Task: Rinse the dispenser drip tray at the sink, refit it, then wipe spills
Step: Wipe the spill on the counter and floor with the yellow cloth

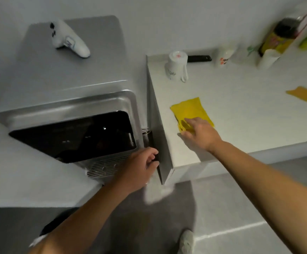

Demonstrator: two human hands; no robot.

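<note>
Step in hand, my read: tray refit is done or nearly so, wipe stage starting. Drip tray [104,168] w/ its slotted grille sits at the base of the dispenser [72,136], under the black glossy front panel; looks seated, but can't confirm it's fully home.

Left hand [141,169] is at the tray's right end, beside the dispenser's right side. Grip curled round a small dark part there; can't tell what it is, or whether it's pinching or just bracing.

Right hand [197,130] is out over the white worktop [240,116], fingers spread and landing on the near edge of the yellow cloth [191,111]. Touching, not yet closed on it.

Next move needs: close grip on the cloth, bring it across to the dispenser, wipe round the tray and panel. No spills visible from here, too blurred to say.

Other stuff: upturned white mug [176,67] at the worktop's far-left corner, second cup [224,56] further along, white game controller [67,38] on the grey surface behind the dispenser.

Writing: print on both cups and a yellow label on a dark bottle [279,36] at the back; none legible. No brand readable on the dispenser.
</note>
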